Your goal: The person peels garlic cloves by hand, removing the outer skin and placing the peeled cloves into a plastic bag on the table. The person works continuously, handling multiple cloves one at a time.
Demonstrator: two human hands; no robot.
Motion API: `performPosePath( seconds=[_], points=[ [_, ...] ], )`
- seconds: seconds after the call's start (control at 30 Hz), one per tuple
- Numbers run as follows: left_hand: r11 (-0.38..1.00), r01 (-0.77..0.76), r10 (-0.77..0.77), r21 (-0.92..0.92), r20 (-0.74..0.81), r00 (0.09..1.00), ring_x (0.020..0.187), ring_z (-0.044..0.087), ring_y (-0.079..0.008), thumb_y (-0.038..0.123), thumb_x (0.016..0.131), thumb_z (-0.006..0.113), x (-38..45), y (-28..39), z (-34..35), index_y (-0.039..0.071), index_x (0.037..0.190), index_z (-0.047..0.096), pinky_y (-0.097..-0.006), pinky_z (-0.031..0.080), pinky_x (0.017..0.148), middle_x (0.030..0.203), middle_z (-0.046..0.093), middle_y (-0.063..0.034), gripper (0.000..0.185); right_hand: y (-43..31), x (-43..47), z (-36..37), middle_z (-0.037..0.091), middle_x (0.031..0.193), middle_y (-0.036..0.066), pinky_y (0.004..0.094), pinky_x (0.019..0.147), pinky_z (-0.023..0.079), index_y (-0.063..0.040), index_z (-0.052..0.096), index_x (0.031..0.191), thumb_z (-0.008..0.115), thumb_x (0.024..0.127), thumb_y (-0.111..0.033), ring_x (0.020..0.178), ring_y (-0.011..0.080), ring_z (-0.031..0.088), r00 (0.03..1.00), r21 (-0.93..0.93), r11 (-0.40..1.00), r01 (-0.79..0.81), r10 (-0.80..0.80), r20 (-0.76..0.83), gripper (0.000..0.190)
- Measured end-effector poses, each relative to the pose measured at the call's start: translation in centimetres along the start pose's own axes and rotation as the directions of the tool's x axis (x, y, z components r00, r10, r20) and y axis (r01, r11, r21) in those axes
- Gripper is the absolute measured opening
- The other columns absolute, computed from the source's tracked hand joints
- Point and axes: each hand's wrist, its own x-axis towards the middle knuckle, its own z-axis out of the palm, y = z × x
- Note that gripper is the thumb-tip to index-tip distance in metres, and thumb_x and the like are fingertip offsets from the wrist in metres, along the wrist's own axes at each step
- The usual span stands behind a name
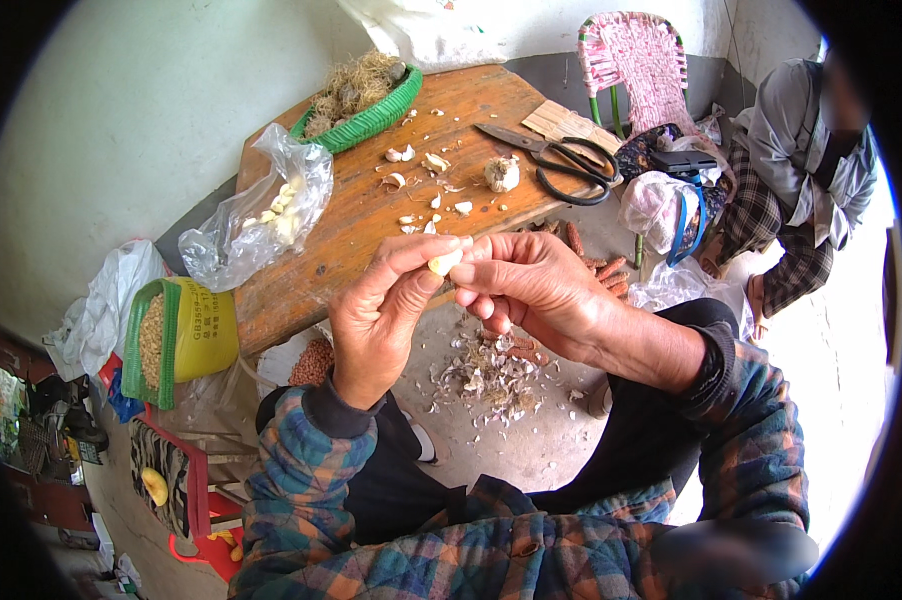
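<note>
A pale garlic clove [445, 262] is pinched between the thumb and forefinger of my left hand [382, 315]. My right hand [548, 281] meets it from the other side, its thumb and forefinger at the clove's edge. Both hands are in front of the wooden table's [293, 296] near edge. On the tabletop lie loose cloves [400, 154], bits of skin and a garlic bulb [502, 174]. Black-handled scissors [552, 159] rest beside the bulb. Peeled cloves [282, 206] sit in a clear plastic bag [222, 244] at the table's left.
A green basket [372, 116] of rooted bulbs stands at the back. Garlic skins [496, 379] and corn cobs [612, 277] litter the floor. At left are a yellow sack [204, 330] and a stool [169, 476]. A person [796, 165] sits at right near a pink woven chair [638, 71].
</note>
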Motion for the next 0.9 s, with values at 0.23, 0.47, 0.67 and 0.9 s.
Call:
performPosePath(
  seconds=[0.23,0.47,0.67,0.9],
  points=[
    [1.000,0.018,-0.018,0.012,-0.008,1.000,0.110,0.064,-0.0175,0.005,0.102,0.059,-0.14,0.10,-0.02,-0.001,0.119,0.068,-0.0297,0.053,0.094,0.118,0.067,-0.0103,0.021,0.15,0.15,-0.19,0.073,0.091,0.005,0.0207,0.063,0.054,-0.002,0.071,0.099,0.071,0.096,-0.019,0.073,0.0079,0.066,1.000,-0.002,1.000,-0.007,0.007,0.009,0.017],
    [0.987,-0.086,0.088,0.139,-0.012,0.996,0.109,0.065,-0.0189,0.003,0.100,0.061,0.09,0.20,-0.26,0.001,0.117,0.070,-0.0302,0.054,0.092,0.115,0.068,-0.0109,0.020,-0.55,-0.04,0.37,0.073,0.088,0.006,0.0209,0.056,0.054,0.000,0.070,0.100,0.071,0.097,-0.019,0.070,0.0082,0.066,0.998,0.000,0.999,-0.054,0.054,-0.029,0.019],
    [0.950,-0.173,0.176,0.259,0.010,0.984,0.106,0.066,-0.0203,0.002,0.099,0.063,0.32,-0.01,-0.33,0.001,0.117,0.071,-0.0309,0.054,0.090,0.113,0.070,-0.0115,0.020,-0.39,0.04,0.19,0.073,0.087,0.007,0.0212,0.056,0.054,0.000,0.070,0.099,0.071,0.096,-0.017,0.069,0.0084,0.066,0.999,0.021,0.999,-0.043,0.044,-0.018,0.017],
    [0.976,-0.105,0.110,0.192,-0.012,0.994,0.105,0.068,-0.0203,0.001,0.099,0.062,0.08,0.11,-0.10,0.000,0.118,0.070,-0.0313,0.054,0.091,0.112,0.072,-0.0122,0.021,-0.18,0.12,-0.02,0.073,0.087,0.008,0.0204,0.056,0.054,0.000,0.070,0.100,0.073,0.095,-0.017,0.067,0.0085,0.066,0.999,-0.002,0.999,-0.032,0.032,-0.022,0.018]
  ],
)
